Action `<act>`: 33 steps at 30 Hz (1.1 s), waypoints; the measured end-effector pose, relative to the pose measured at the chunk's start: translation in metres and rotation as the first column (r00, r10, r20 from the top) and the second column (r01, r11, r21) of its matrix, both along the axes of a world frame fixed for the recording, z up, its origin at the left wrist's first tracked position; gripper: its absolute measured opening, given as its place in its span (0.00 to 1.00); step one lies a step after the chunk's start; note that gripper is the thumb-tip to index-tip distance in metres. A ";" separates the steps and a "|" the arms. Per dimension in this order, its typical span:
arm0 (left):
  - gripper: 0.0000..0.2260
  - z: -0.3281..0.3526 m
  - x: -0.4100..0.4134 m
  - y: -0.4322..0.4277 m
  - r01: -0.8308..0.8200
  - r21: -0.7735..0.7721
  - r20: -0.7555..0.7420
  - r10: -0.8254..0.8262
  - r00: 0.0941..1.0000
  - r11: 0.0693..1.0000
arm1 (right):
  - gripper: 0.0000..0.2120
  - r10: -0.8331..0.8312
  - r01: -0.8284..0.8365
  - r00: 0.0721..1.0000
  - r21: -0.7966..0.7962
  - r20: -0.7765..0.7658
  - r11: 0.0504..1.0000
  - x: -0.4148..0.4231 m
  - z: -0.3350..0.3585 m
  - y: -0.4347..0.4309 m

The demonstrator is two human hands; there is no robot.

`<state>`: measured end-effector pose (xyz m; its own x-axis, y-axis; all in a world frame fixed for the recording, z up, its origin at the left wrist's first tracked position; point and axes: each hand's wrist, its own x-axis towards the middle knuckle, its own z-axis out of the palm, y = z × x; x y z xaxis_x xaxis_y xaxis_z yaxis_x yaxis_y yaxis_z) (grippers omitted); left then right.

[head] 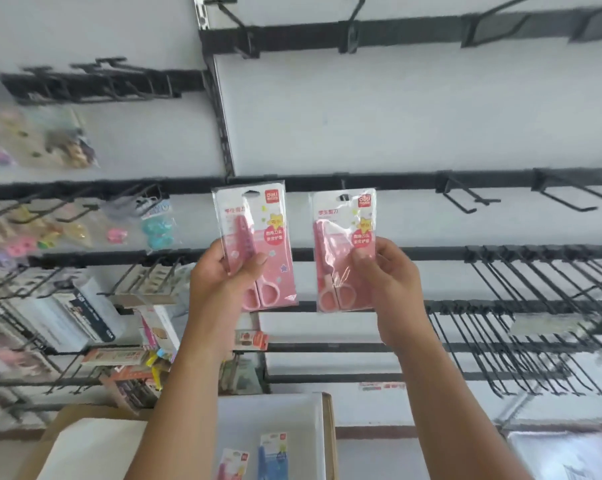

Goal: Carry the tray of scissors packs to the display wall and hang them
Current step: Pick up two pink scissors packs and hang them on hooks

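Observation:
My left hand (223,271) holds a pink scissors pack (254,216) upright in front of the display wall. My right hand (386,271) holds a second pink scissors pack (341,216), whose hang hole sits at a black hook (344,197) on the rail. Below, a white tray (292,417) rests on a cardboard box and holds a pink pack (232,462) and a blue pack (273,455).
Black rails (414,183) cross the white wall with bare hooks (466,199) to the right and many long pegs (535,306) lower right. Hanging stationery and toys (154,226) fill the left side. A cardboard box (85,420) stands below.

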<state>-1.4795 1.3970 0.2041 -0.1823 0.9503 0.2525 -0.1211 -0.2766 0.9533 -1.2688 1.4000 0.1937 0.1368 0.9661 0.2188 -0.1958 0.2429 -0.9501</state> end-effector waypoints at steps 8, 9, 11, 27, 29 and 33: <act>0.11 0.063 -0.011 0.045 0.054 0.150 0.013 -0.057 0.998 0.987 | 0.06 -0.059 0.060 0.998 0.129 -0.015 0.990 -0.021 0.067 0.037; 0.11 0.070 -0.013 0.051 0.060 0.163 0.010 -0.063 0.998 0.985 | 0.06 -0.070 0.070 0.998 0.141 -0.008 0.988 -0.024 0.074 0.043; 0.12 0.081 -0.016 0.064 0.081 0.201 -0.004 -0.082 0.997 0.976 | 0.05 -0.094 0.093 0.996 0.168 -0.003 0.981 -0.030 0.085 0.055; 0.19 0.125 -0.012 0.106 0.099 0.393 0.032 -0.121 0.992 0.914 | 0.09 -0.178 0.189 0.982 0.232 -0.067 0.954 -0.027 0.125 0.085; 0.19 0.124 -0.010 0.109 0.099 0.380 0.027 -0.118 0.993 0.920 | 0.09 -0.177 0.191 0.981 0.225 -0.081 0.955 -0.025 0.126 0.086; 0.18 0.119 -0.005 0.116 0.066 0.333 0.044 -0.085 0.995 0.941 | 0.04 -0.186 0.207 0.976 0.198 -0.117 0.958 -0.022 0.127 0.089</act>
<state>-1.4843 1.5132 0.3236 -0.1362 0.8264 0.5464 -0.2051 -0.5631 0.8005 -1.2909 1.4889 0.3210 0.3496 0.8527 0.3881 -0.2127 0.4756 -0.8535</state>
